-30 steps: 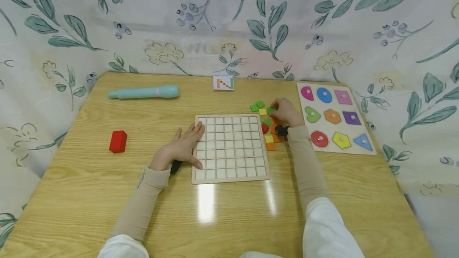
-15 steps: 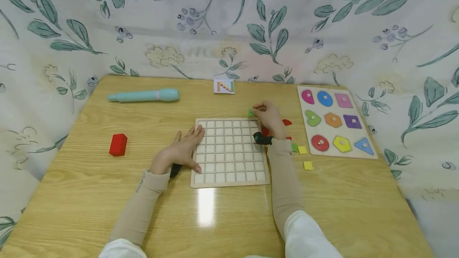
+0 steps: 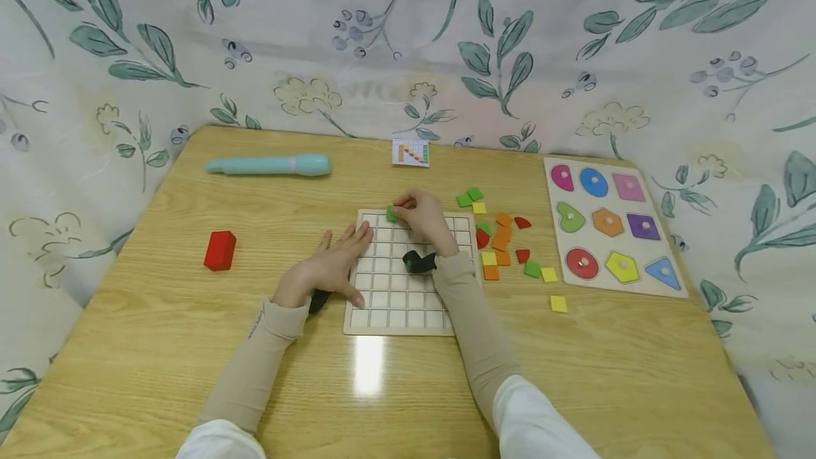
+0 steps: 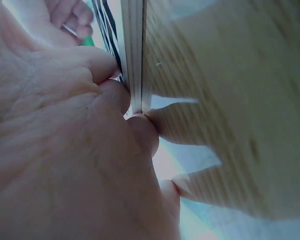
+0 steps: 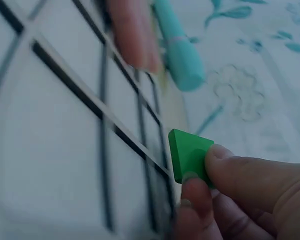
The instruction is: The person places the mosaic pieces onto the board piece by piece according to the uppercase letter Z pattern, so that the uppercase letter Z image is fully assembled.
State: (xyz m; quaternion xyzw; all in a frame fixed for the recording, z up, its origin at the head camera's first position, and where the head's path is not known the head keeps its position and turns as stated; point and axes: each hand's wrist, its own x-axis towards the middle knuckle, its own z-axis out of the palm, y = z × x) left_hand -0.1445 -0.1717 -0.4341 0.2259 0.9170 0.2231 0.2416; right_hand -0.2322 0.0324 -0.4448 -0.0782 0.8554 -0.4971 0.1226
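Note:
My right hand pinches a green square tile between thumb and fingertips, over the far part of a wooden grid board. In the head view the green tile overlaps the board's far row, left of the middle. My left hand rests with spread fingers on the board's left edge. Seen from the left wrist, some fingertips touch the table beside the board's rim. Right of the board lie several loose tiles: green squares, yellow squares, orange squares and red rounded pieces.
A shape puzzle board with knobbed pieces lies at the right. At the back are a small pattern card and a turquoise pen-shaped thing. A red block stands at the left, and a patterned cloth hangs behind the table.
My right hand has picked up a green tile from the loose pieces and carried it left over the board's far edge. The left hand stays on the board's left side.

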